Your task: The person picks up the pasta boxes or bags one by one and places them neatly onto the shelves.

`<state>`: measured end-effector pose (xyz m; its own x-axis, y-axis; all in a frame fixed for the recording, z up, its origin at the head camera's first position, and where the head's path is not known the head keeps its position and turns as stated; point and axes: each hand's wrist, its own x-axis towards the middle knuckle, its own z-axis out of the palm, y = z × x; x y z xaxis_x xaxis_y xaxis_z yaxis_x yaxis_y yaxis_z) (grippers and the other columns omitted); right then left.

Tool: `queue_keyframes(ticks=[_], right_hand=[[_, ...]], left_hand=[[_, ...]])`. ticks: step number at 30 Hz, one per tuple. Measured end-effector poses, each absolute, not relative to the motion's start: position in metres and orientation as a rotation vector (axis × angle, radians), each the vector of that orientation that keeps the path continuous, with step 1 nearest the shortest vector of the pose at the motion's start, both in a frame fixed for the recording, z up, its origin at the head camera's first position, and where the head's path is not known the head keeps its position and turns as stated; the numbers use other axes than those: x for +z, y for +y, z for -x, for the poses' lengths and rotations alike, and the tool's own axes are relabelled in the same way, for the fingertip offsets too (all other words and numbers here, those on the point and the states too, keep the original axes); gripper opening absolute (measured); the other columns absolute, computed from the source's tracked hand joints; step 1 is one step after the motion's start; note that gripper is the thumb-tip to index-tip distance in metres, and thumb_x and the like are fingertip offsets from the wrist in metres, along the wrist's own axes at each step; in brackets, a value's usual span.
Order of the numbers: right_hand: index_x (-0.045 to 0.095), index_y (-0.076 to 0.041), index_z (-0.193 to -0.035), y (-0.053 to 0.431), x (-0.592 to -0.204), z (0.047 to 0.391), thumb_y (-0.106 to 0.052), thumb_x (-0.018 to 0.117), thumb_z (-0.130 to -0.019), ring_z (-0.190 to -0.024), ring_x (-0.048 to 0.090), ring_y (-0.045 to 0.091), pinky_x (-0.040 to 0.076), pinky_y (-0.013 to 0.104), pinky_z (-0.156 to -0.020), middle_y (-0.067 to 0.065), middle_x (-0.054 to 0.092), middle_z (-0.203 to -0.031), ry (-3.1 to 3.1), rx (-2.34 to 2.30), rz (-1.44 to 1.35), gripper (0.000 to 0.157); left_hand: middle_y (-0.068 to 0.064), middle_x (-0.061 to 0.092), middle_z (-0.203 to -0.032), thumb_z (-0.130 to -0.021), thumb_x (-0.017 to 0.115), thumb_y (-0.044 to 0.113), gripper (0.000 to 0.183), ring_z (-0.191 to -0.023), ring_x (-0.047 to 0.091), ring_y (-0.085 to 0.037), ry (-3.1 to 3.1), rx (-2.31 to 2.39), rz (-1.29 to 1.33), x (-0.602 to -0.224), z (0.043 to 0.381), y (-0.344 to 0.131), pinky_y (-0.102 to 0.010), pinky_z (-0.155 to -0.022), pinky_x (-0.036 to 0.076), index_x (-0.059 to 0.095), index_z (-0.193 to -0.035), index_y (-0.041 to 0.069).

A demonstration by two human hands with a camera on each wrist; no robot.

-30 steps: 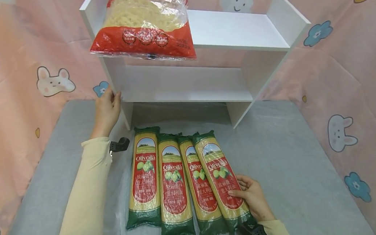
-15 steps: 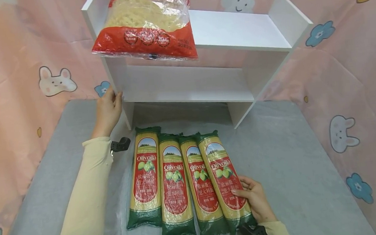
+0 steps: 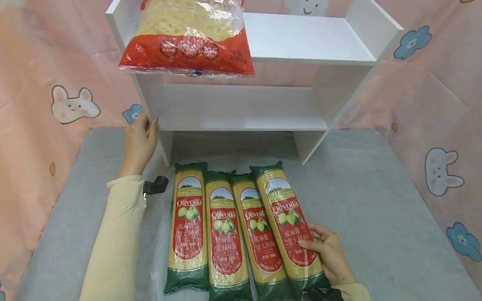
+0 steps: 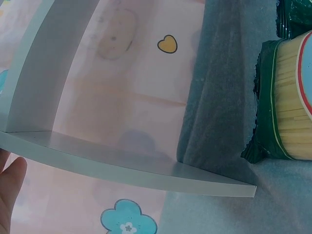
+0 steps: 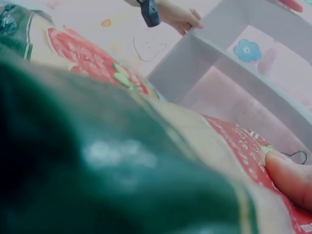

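Note:
My right hand (image 3: 330,254) holds the rightmost pack of spaghetti (image 3: 290,226) at its right side near the lower end, thumb on top. In the right wrist view the thumb (image 5: 287,178) lies on the red label. This pack's far end tilts up off the table and leans over the neighbouring spaghetti pack (image 3: 261,233). Two more spaghetti packs lie to the left, a middle pack (image 3: 225,240) and a leftmost pack (image 3: 186,229). My left hand (image 3: 138,141) grips the left side panel of the white shelf (image 3: 238,106); some of its fingers are hidden.
A red and clear bag of noodles (image 3: 189,37) lies on the shelf's top board at the left, overhanging its front edge. The grey cloth-covered table (image 3: 380,215) extends to both sides. A printed pink curtain (image 3: 452,107) surrounds it.
The rightmost spaghetti pack's far end has risen slightly and turned a little, with my right hand still on it. My left hand stays on the shelf panel. The view has shifted slightly.

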<state>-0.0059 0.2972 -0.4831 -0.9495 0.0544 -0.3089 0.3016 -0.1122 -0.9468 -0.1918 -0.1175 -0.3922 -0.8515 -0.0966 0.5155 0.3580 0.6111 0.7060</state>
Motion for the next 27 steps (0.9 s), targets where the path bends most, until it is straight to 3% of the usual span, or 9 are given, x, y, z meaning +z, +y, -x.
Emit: queue_keyframes(ticks=[9,17,27], right_hand=[[0.062,-0.010,-0.106,0.294,-0.472,0.006,0.012,0.062,-0.081,-0.075,0.067,0.019,0.056,0.032,-0.063,0.006,0.069,-0.090,1.972,-2.237,-0.367,0.034],[0.064,-0.015,-0.102,0.292,-0.460,0.008,0.012,0.061,-0.081,-0.075,0.067,0.018,0.055,0.031,-0.063,0.004,0.068,-0.090,1.980,-2.273,-0.369,0.034],[0.066,-0.014,-0.102,0.289,-0.443,0.012,0.015,0.059,-0.082,-0.075,0.067,0.018,0.055,0.031,-0.062,0.005,0.069,-0.090,1.976,-2.343,-0.272,0.036]], left_hand=[[-0.030,0.062,-0.091,-0.099,0.048,0.007,0.017,-0.097,0.062,-0.044,-2.314,-1.108,0.219,-0.394,0.194,-0.118,-0.053,-0.081,0.049,0.053,-0.095,-0.009],[-0.030,0.062,-0.096,-0.099,0.047,0.007,0.019,-0.103,0.059,-0.044,-2.315,-1.121,0.218,-0.395,0.194,-0.118,-0.052,-0.087,0.047,0.055,-0.100,-0.010],[-0.030,0.062,-0.095,-0.099,0.047,0.007,0.018,-0.104,0.059,-0.044,-2.315,-1.147,0.220,-0.394,0.192,-0.118,-0.052,-0.088,0.046,0.054,-0.099,-0.009]])
